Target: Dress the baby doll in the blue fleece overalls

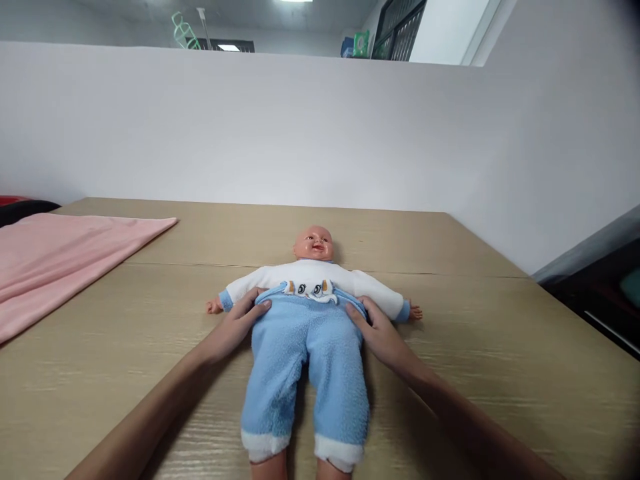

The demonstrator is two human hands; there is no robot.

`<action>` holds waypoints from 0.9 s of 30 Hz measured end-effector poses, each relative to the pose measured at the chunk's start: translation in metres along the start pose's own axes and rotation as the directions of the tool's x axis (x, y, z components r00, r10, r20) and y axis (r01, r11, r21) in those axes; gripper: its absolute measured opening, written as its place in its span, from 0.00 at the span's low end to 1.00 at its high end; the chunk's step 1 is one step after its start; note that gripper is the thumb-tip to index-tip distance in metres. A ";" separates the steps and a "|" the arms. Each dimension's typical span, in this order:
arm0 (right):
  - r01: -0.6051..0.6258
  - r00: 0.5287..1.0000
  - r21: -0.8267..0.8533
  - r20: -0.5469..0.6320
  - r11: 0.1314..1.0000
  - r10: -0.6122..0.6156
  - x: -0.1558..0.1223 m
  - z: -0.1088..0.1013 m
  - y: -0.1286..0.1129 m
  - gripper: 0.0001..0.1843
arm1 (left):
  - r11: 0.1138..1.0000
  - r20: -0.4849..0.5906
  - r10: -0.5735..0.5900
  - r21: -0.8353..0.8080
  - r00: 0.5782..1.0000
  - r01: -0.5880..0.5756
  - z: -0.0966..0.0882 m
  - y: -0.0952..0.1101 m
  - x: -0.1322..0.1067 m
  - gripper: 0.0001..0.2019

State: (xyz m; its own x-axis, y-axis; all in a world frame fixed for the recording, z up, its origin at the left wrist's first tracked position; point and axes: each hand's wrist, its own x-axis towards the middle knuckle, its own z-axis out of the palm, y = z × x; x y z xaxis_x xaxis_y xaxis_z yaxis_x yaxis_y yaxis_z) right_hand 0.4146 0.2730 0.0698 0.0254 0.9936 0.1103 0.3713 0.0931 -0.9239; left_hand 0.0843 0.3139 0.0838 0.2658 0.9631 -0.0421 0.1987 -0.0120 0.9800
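A baby doll (313, 247) lies on its back with its head toward the wall and its arms spread. It wears a white top (307, 270) with blue cuffs and an animal face on the front. Fuzzy blue pants (300, 327) with white hems cover it from the belly down to the shins. My left hand (246, 313) grips the pants' waistband at the side on the left, thumb on top. On the right side my right hand (373, 323) pinches the same waistband, its fingers partly hidden behind the cloth.
The doll rests on a wooden table (475, 360) with a seam across it. A pink cloth (65, 257) lies at the left, beside a black item (27, 211). Behind the table stands a white wall (250, 127). A dark object (600, 287) is at the right edge.
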 end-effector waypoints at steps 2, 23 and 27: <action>-0.068 0.998 0.170 0.006 0.983 0.069 -0.001 0.004 0.006 0.31 | 0.988 -0.031 -0.040 -0.148 0.999 0.035 0.008 -0.004 -0.002 0.23; 0.097 0.974 0.107 -0.216 0.990 -0.072 0.015 -0.008 -0.002 0.22 | 0.897 -0.199 0.031 -0.427 0.979 -0.115 0.020 -0.006 0.010 0.20; 0.216 0.899 -0.263 -0.322 0.940 -0.296 0.016 -0.003 -0.035 0.12 | 0.945 -0.305 0.089 -0.277 0.948 -0.177 0.025 -0.001 0.010 0.23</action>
State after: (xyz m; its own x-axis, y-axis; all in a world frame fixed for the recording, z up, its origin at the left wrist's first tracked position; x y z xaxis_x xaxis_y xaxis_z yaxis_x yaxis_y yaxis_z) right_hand 0.4046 0.2851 0.1044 0.2115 0.8453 0.4907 0.5988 0.2847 -0.7486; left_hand 0.1098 0.3168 0.0773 -0.0176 0.9942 0.1061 -0.1202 -0.1075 0.9869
